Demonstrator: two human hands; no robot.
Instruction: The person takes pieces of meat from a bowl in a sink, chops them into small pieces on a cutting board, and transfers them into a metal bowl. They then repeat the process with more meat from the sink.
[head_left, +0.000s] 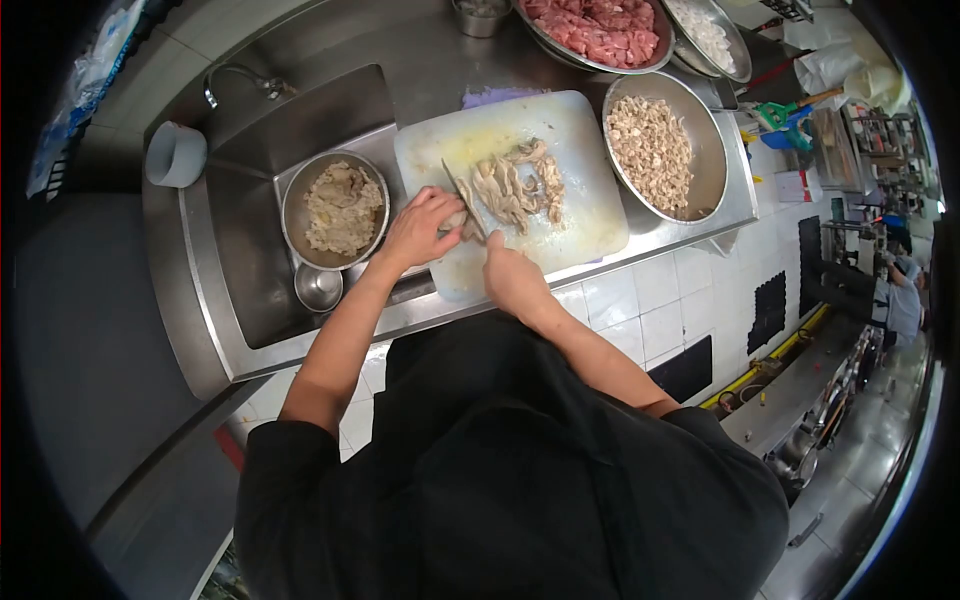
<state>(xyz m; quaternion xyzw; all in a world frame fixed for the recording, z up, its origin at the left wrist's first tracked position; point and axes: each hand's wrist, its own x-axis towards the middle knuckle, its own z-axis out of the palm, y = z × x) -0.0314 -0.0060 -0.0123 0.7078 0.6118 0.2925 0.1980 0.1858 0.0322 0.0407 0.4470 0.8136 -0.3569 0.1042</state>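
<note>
A white cutting board (590,210) lies over the metal counter, stained yellow at its far left. My right hand (514,272) is closed round the handle of a knife (461,196), whose blade points away from me across the board. Left of the blade, my left hand (424,226) is closed with curled fingers on a pale piece of what looks like oyster mushroom (456,221), mostly hidden under them. Cut greyish-beige mushroom strips (512,190) lie in a loose pile right of the blade.
A bowl of chopped beige pieces (650,150) stands right of the board. Behind it are bowls of raw meat (600,35) and white pieces (703,38). In the sink (245,215) sit a bowl of pale wet food (345,210) and a small metal cup (319,287). Another person (898,295) stands far right.
</note>
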